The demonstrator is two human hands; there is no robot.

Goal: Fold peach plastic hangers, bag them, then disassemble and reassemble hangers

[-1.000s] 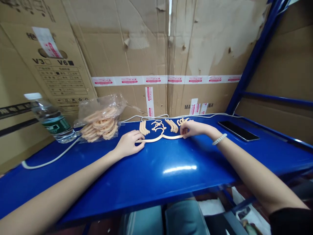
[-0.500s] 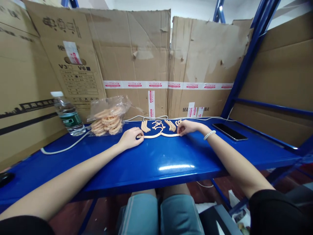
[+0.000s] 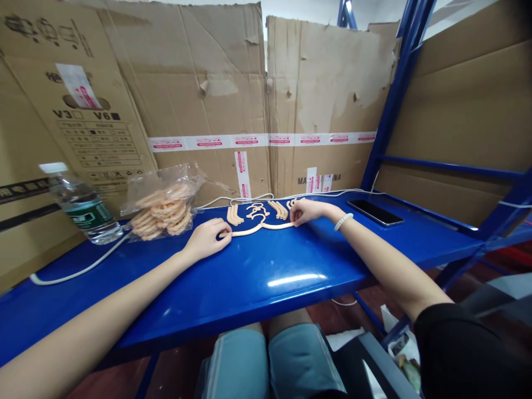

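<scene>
My left hand [image 3: 209,238] is closed in a pinch on the left end of a long, thin, tan curved strip [image 3: 245,231] lying on the blue tabletop. At the right end of this curved line, my right hand [image 3: 306,211] is pinched around the tan strip [image 3: 276,226]. Whether the two halves are one piece or two that meet in the middle, I cannot tell. Just behind lie small curled tan pieces [image 3: 257,210], a stack of curved tan strips [image 3: 235,215] on the left and another stack [image 3: 279,209] on the right. More small pieces are partly hidden behind my right hand.
A clear bag of tan looped pieces [image 3: 164,213] and a water bottle [image 3: 85,208] stand at the left. A black phone [image 3: 374,212] lies at the right. A white cable [image 3: 78,274] runs along the table [image 3: 233,288]. Cardboard sheets [image 3: 208,100] wall the back.
The camera has turned slightly right, so everything sits further left in view. Both hands keep their pinch on the ends of the curved line, with little visible movement.
</scene>
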